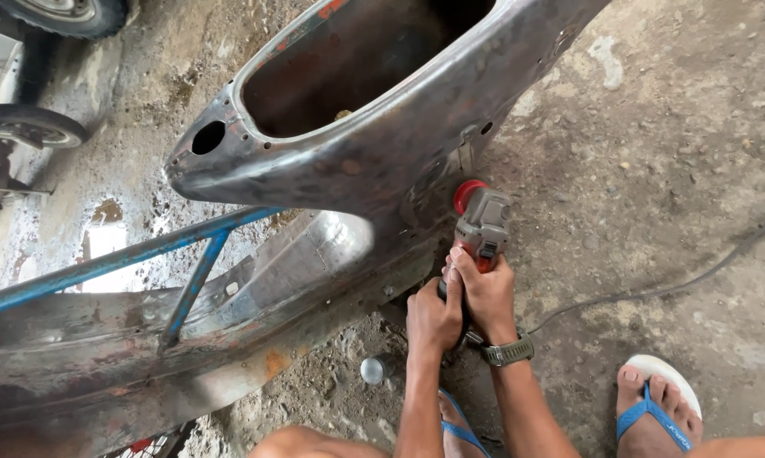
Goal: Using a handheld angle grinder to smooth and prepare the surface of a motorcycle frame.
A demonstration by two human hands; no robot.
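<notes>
A bare, stripped metal scooter body (374, 161) fills the frame from nine o'clock through twelve, lying on a stained concrete floor (654, 170), its open compartment gaping at twelve o'clock and its long lower panel running off toward eight o'clock. Much of the upper shell shows grey, scoured metal with brown heat marks, and a bright polished patch sits near the centre; the lower panel toward eight o'clock is rust-brown with orange spots, so judging by the surface the cleaning looks well begun on top and largely left to do below. A blue tube frame (145, 250) crosses in front of the body from nine o'clock toward the centre. Tyres (39, 123) stand at ten and eleven o'clock, well apart from the work. A black cable (671, 284) trails from three o'clock in toward the hands. At five o'clock a foot in a blue-strapped sandal (654, 407) rests on the floor. Just right of centre the grey and red angle grinder (481, 227) is pressed nose-first against the body's side seam. The right hand (487, 293), with a watch (508, 351) on its wrist, has its fingers wrapped fully around the grinder's rear grip, thumb on top. The left hand (431, 321) closes just beside and below it, fingers curled tight around the lower handle, touching the right. A small round silver knob (372, 370) lies on the floor at six o'clock.
</notes>
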